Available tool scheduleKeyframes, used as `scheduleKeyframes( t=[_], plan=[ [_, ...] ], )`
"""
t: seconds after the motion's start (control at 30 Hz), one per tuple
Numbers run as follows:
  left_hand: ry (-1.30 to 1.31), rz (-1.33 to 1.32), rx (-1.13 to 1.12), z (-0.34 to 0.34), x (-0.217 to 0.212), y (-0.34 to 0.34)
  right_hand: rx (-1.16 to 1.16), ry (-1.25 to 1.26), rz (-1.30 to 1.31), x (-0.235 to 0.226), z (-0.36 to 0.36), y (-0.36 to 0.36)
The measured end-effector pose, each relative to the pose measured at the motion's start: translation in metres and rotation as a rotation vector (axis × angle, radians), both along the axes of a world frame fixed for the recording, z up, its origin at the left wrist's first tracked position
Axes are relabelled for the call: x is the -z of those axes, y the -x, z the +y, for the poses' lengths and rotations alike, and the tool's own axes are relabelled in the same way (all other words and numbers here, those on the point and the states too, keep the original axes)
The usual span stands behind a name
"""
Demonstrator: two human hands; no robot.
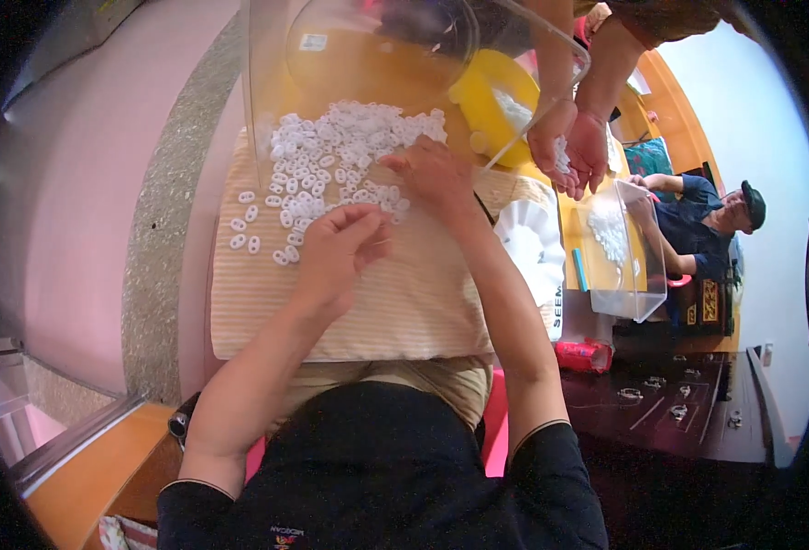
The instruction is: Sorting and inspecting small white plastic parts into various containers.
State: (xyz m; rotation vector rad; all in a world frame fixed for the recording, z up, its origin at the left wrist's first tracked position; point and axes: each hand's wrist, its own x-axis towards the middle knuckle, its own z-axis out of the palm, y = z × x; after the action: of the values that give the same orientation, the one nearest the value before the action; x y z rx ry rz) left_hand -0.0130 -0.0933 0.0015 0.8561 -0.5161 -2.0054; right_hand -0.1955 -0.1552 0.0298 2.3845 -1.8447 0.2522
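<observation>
Many small white plastic rings (331, 151) lie heaped on a beige striped cloth (404, 302) on the table in front of me. My left hand (336, 252) hovers over the near edge of the heap, fingertips pinched together on what looks like a ring. At the right side of the heap, my right hand (432, 170) rests knuckles up, fingers curled among the rings. Whether it holds any is hidden.
A clear plastic tub (267, 82) lies tipped over the far side of the heap. Another person's two hands (569, 147) cup white rings above a yellow bowl (478, 101). A clear bin (629, 266) and white paper fan (533, 243) sit right. A seated person is farther right.
</observation>
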Motion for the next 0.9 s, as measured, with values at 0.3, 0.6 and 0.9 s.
scheduleKeyframes(
  t=[0.3,0.6,0.9],
  plan=[
    [0.002,0.025,0.015,0.0,0.002,-0.002,0.079,0.268,-0.004,-0.009,0.01,-0.012],
    [-0.009,0.045,0.027,0.001,0.002,0.001,0.214,0.95,-0.157,-0.081,0.052,0.095],
    [0.007,0.02,0.033,0.006,0.001,0.002,0.52,0.473,0.204,-0.105,0.029,0.146]
  ],
)
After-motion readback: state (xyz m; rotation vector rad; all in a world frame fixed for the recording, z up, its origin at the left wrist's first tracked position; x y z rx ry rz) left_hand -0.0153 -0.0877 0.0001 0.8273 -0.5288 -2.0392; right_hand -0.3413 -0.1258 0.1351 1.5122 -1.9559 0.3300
